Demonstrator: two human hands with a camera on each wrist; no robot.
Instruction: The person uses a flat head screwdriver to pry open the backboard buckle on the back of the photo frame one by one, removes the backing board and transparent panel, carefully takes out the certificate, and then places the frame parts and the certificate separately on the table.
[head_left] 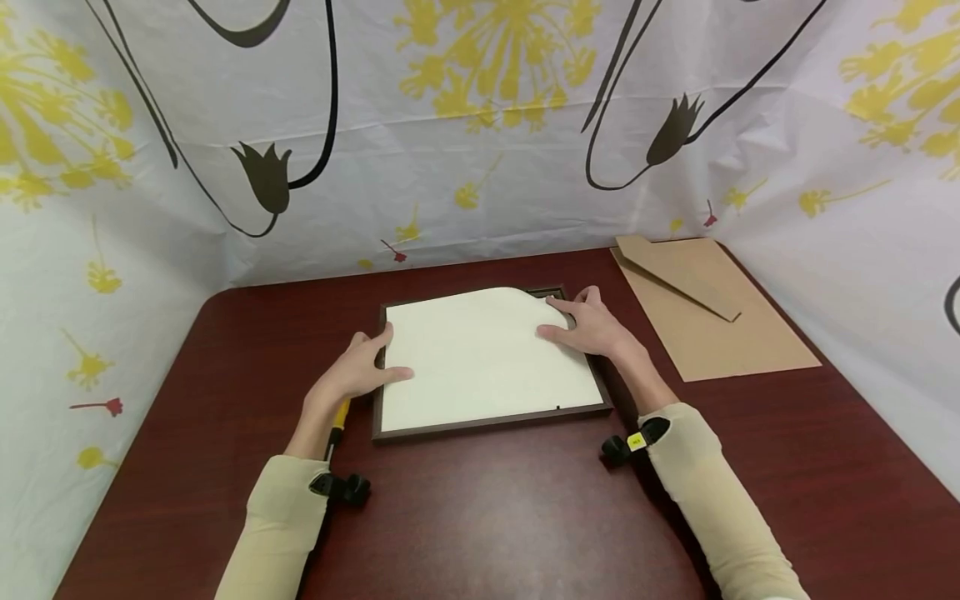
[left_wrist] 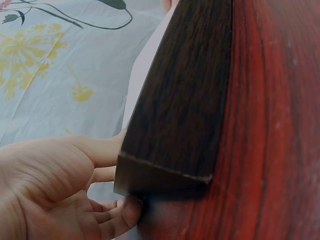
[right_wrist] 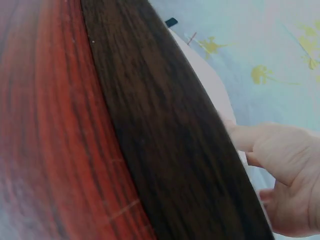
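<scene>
A dark brown wooden picture frame (head_left: 491, 422) lies on the table, with a white sheet (head_left: 480, 358) over its opening. The sheet bows upward along its far edge, near the far right corner. My left hand (head_left: 356, 367) grips the frame's left side, thumb over the sheet; in the left wrist view, curled fingers (left_wrist: 131, 212) reach beneath the frame's corner. With thumb and fingers, my right hand (head_left: 588, 325) pinches the sheet at its right edge by the far corner. In the right wrist view the frame's side (right_wrist: 165, 110) hides part of those fingers.
A brown backing board (head_left: 757, 333) with a fold-out stand (head_left: 675, 279) lies at the table's far right. Beside my left wrist is a tool with a yellow and black handle (head_left: 341, 414), partly hidden by the arm. A patterned white curtain (head_left: 480, 208) surrounds the table.
</scene>
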